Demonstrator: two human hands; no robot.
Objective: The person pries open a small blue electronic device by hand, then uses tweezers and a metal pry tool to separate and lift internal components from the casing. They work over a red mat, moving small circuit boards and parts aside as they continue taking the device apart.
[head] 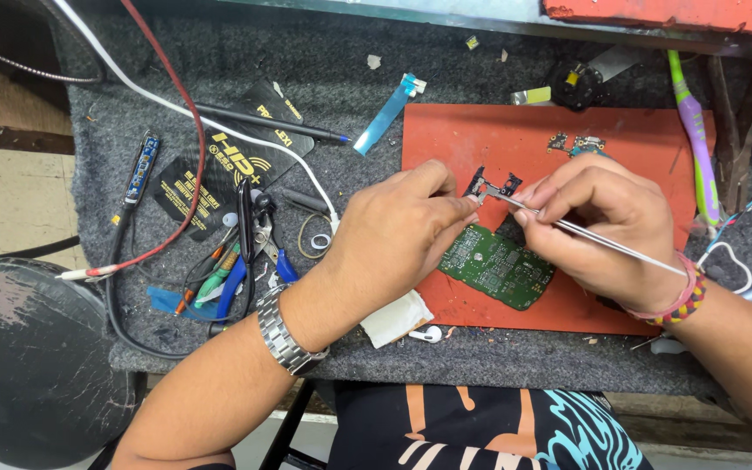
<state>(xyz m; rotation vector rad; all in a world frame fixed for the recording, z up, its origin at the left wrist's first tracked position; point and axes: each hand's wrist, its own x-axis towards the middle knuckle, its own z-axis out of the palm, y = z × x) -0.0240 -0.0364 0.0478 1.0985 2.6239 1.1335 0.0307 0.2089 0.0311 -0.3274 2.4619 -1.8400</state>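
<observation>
Pinching small black part (491, 184) in my left hand (393, 235); right hand (607, 231) grips tweezers (585, 233), tips pointing leftward at it.

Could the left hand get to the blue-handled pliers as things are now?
Probably yes. The blue-handled pliers lie uncovered on the grey mat just beside the left hand, though its fingers now pinch a small black part, so it would need freeing.
</observation>
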